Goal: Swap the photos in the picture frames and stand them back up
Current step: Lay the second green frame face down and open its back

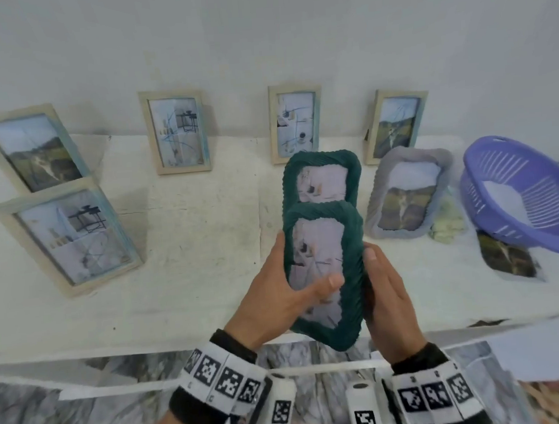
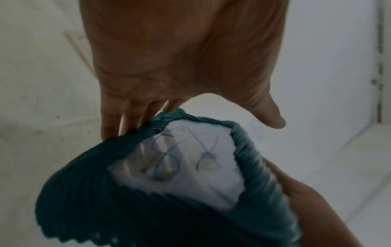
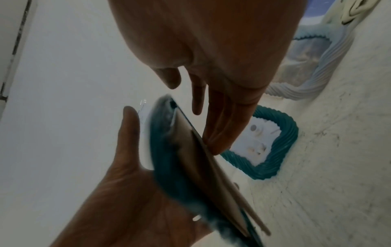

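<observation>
A teal ribbed frame [image 1: 329,328] with a pale photo [image 1: 314,242] in it is held up over the table's front edge. My left hand [image 1: 278,295] grips its left side, thumb across the front and fingers behind. My right hand [image 1: 386,290] lies at its right edge. In the right wrist view the straight fingertips [image 3: 213,145] touch the frame's brown back [image 3: 196,167], thumb apart. A second teal frame [image 1: 321,165] and a grey ribbed frame [image 1: 410,235] lie face up on the table.
Several wooden frames stand along the wall, among them a landscape one [image 1: 32,151] and one nearer at the left [image 1: 66,235]. A purple basket [image 1: 524,192] leans at the right, beside a loose landscape photo [image 1: 505,257]. The white table [image 1: 199,234] ends just below my hands.
</observation>
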### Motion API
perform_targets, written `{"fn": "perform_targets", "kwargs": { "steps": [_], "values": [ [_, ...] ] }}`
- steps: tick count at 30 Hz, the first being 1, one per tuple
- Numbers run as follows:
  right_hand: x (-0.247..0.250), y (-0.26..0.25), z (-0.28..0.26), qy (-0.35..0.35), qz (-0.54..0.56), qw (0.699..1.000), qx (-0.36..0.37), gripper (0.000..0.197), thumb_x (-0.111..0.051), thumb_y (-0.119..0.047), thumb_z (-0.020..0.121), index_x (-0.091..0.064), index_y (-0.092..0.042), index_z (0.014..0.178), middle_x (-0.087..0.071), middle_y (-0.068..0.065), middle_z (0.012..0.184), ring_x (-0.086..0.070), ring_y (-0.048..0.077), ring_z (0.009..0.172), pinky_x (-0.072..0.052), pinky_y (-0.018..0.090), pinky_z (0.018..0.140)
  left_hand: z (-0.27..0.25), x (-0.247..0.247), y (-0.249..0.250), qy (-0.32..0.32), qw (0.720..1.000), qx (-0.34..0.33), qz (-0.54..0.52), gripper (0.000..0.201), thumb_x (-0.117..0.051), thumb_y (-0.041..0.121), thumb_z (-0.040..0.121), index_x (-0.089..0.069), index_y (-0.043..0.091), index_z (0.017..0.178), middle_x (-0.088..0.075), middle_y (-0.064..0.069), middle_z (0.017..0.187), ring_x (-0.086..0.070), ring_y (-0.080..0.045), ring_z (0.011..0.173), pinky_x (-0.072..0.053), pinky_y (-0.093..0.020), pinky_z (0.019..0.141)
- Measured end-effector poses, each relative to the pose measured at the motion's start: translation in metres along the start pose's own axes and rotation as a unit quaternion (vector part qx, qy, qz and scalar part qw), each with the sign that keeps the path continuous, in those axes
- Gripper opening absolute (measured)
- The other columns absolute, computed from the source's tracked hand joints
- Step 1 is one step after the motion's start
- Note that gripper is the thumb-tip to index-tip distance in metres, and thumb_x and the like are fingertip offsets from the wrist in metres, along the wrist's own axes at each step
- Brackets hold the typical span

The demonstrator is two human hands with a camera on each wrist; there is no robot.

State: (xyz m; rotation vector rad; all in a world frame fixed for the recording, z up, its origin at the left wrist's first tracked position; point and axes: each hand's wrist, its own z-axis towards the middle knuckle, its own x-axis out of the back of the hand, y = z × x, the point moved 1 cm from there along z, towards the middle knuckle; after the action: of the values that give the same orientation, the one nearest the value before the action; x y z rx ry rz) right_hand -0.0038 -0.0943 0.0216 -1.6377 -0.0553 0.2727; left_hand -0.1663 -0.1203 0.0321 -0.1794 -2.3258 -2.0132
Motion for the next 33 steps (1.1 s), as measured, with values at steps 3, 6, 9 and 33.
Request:
{"fn": "perform_targets", "kwargs": {
  "steps": [3, 6, 9, 33],
  "values": [
    [0.015, -0.01, -0.003, -0.056, 0.009, 0.998, -0.027, 0.036, -0.036, -0.04, 0.103, -0.058, -0.018, 0.122, -0.069, 0.017, 0.111, -0.066, 0.037, 0.101, -0.055, 0.05, 0.083, 0.011, -0.02, -0.005, -0.011, 0.999, 0.013, -0.047, 0.091, -0.076, 0.067, 0.065, -0.022, 0.059, 0.138, -0.044, 0.042, 0.13, -0.046, 0.015, 0.122, -0.043, -0.017, 0.1],
    [0.038, -0.015, 0.004, -0.073, -0.039, 0.996, -0.012, 0.028, -0.04, -0.021, 0.102, -0.056, -0.011, 0.123, -0.07, 0.016, 0.106, -0.069, 0.035, 0.092, -0.058, 0.045, 0.075, 0.018, -0.039, -0.008, -0.023, 0.997, 0.024, -0.067, 0.102, -0.072, 0.068, 0.057, -0.017, 0.057, 0.142, -0.043, 0.04, 0.131, -0.046, 0.015, 0.12, -0.045, -0.009, 0.091],
    [0.069, -0.006, 0.021, -0.032, -0.085, 0.995, -0.032, 0.023, -0.049, -0.012, 0.099, -0.059, -0.011, 0.119, -0.067, 0.015, 0.099, -0.067, 0.029, 0.073, -0.058, 0.041, 0.062, 0.027, -0.06, -0.01, -0.022, 0.993, 0.034, -0.111, 0.106, -0.068, 0.069, 0.06, -0.018, 0.044, 0.151, -0.049, 0.011, 0.143, -0.054, -0.005, 0.124, -0.048, -0.031, 0.102],
    [0.188, 0.054, 0.05, -0.03, -0.486, 0.871, -0.061, 0.025, -0.059, -0.023, 0.092, -0.058, -0.014, 0.115, -0.057, -0.006, 0.07, -0.052, 0.01, 0.066, -0.033, 0.017, 0.057, 0.056, -0.107, -0.087, 0.184, 0.957, 0.099, 0.2, 0.006, -0.071, 0.021, 0.087, -0.068, 0.016, 0.087, -0.069, 0.0, 0.074, -0.065, -0.019, 0.063, -0.058, -0.043, 0.067]
  ]
}}
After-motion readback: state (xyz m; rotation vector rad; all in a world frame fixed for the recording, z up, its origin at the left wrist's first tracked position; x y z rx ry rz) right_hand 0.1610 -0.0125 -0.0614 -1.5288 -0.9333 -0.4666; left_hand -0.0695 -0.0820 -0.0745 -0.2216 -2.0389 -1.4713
